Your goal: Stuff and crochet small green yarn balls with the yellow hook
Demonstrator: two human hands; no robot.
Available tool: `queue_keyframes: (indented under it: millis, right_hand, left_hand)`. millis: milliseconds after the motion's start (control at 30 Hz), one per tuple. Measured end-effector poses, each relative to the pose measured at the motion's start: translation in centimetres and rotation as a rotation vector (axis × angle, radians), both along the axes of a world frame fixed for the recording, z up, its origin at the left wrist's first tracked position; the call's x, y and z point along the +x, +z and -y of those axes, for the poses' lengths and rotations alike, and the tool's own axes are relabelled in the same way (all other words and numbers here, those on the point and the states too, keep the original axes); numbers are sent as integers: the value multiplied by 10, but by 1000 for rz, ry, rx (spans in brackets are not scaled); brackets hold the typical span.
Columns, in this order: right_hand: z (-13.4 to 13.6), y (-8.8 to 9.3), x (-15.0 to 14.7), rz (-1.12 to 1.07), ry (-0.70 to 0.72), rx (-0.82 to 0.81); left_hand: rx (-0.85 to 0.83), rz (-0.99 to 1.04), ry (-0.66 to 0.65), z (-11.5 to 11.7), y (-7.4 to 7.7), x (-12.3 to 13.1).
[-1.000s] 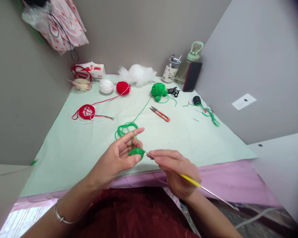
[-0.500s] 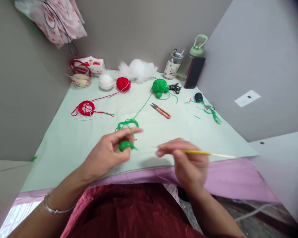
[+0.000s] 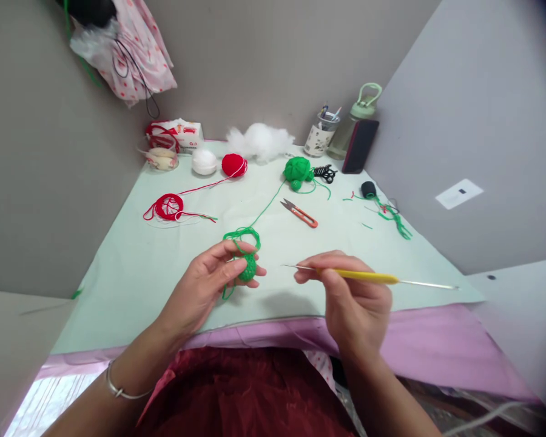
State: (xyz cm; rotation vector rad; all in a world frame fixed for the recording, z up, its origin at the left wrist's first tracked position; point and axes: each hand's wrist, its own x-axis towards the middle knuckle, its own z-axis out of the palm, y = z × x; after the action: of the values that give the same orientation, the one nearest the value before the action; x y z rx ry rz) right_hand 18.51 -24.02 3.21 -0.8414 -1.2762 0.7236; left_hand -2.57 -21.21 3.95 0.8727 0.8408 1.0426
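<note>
My left hand (image 3: pixel 213 276) pinches a small green crocheted piece (image 3: pixel 247 268) between thumb and fingers, its stitched round side facing up. Green yarn passes over those fingers to a loose green coil (image 3: pixel 248 235) just beyond, and a strand runs on to the green yarn ball (image 3: pixel 297 170). My right hand (image 3: pixel 352 297) is closed around the yellow grip of a crochet hook (image 3: pixel 368 277). The hook's thin metal tip points left toward the crocheted piece, with a gap between them. Orange thread snips (image 3: pixel 300 213) lie beyond the hands.
At the back left are a red yarn ball (image 3: pixel 233 165), a white ball (image 3: pixel 204 162) and a red yarn coil (image 3: pixel 168 207). White stuffing (image 3: pixel 261 142) lies by the wall. A pen cup (image 3: pixel 321 135), green bottle (image 3: pixel 343 136), phone (image 3: pixel 361 145) and dark spool (image 3: pixel 368 190) stand right.
My left hand has turned the green crocheted piece so its stitches show, and its fingers have come round it. My right hand has moved slightly right with the hook. The view has shifted a little.
</note>
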Motion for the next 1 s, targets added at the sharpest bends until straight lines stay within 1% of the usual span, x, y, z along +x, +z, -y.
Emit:
queue_keyframes:
  millis: [133,233,367,733,867,1000]
  right_hand:
    - [-3,1,-10,126,9,88]
    - [-4,2,-14,192,27,100]
    - [-5,3,-16,245,47,107]
    - [-6,2,-17,318,2,135]
    - [-5,3,-15,409,-6,234]
    - [-3,-7,-13,641,-49,353]
  left_hand:
    - [-31,38,-16,1,-2,2]
    - [-47,52,-30,1,-4,2]
    - [-42,61,-51,2,-2,3]
    - [-36,72,-66,4,-1,3]
    - [-13,55,-56,5,-2,4]
    - [18,15,2,7,-6,6]
